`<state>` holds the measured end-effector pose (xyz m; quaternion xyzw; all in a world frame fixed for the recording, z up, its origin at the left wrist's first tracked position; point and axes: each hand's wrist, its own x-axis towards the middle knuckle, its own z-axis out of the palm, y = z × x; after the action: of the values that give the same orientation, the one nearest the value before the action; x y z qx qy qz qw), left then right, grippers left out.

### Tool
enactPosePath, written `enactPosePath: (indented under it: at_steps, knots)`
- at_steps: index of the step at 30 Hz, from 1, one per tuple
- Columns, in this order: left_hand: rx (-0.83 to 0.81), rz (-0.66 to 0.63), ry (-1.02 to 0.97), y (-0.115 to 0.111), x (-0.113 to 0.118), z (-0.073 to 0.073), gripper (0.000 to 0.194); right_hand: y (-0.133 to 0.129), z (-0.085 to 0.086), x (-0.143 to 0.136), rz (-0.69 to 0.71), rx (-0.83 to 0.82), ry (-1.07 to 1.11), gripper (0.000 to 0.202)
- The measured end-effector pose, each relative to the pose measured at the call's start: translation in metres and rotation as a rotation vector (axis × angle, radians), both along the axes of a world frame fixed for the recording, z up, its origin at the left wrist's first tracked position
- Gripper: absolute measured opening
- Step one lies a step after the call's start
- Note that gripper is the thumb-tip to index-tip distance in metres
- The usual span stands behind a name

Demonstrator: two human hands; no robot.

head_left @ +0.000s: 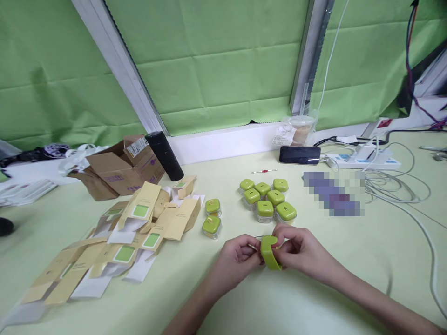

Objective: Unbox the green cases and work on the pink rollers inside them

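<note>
Both hands meet over the table's front middle around a green lid (268, 253), which is tilted on edge. My left hand (238, 258) pinches its left side, and a thin dark piece shows near those fingertips. On the right side, my right hand (296, 246) grips the same lid with thumb and fingers. Just beyond it stand several small clear containers with slotted green lids (265, 209). Two more green-lidded containers (212, 225), each with a yellowish loop on top, are to the left. What lies between the fingertips is partly hidden.
Flattened tan cartons (167, 223) cover the left side. Behind them are an open cardboard box (118, 172) and a black cylinder (165, 156). A small screwdriver (264, 171), phone (299, 155), power strip (363, 160) and loose cables lie at the back and right.
</note>
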<state>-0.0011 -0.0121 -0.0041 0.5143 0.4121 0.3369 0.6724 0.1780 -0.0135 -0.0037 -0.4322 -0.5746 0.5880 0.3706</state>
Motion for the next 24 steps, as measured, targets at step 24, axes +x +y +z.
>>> enactPosePath:
  at_steps: [24]
  knots:
    - [0.078, 0.135, -0.047, -0.0010, 0.0044, 0.0050, 0.021, -0.0061, 0.0043, 0.0020, -0.098, 0.501, -0.291, 0.017]
